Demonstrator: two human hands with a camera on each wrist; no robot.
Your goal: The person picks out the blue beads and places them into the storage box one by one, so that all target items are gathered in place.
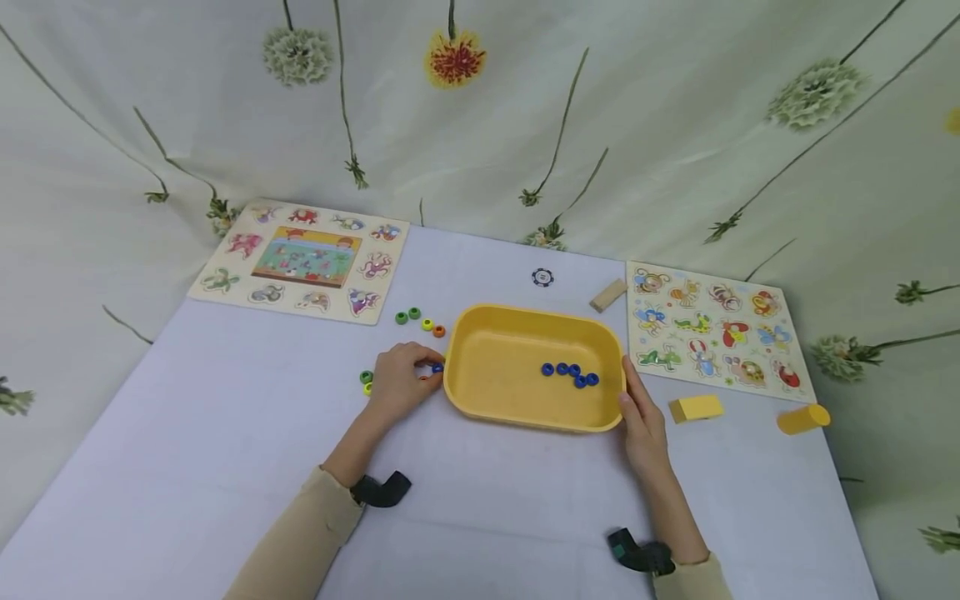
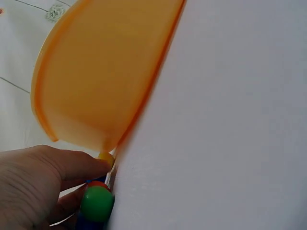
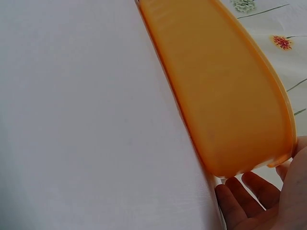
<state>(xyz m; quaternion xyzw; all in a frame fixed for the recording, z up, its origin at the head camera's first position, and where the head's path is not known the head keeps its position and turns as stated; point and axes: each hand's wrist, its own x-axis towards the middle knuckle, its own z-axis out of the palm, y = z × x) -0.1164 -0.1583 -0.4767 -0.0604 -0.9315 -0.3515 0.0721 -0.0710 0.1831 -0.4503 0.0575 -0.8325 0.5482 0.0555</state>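
A yellow tray (image 1: 495, 408) stands mid-table with several blue beads (image 1: 562, 368) inside, toward its right. At its left end my left hand (image 1: 397, 379) pinches a blue bead (image 1: 437, 367) between thumb and forefinger. In the left wrist view, a green bead (image 2: 97, 203) and a yellow bead (image 2: 106, 157) lie close by these fingers, which partly hide other beads. My right hand (image 1: 642, 429) holds the right end of the tray, thumb at the rim. The right wrist view has its curled fingers (image 3: 259, 189) against the tray's end wall (image 3: 240, 148).
Loose green beads (image 1: 402, 317), a yellow bead (image 1: 427, 324) and an orange bead (image 1: 438, 331) lie left of the tray. Behind are a poker chip (image 1: 543, 277), a wooden block (image 1: 608, 295) and two picture boards. A yellow block (image 1: 696, 408) and yellow cylinder (image 1: 803, 419) sit at right.
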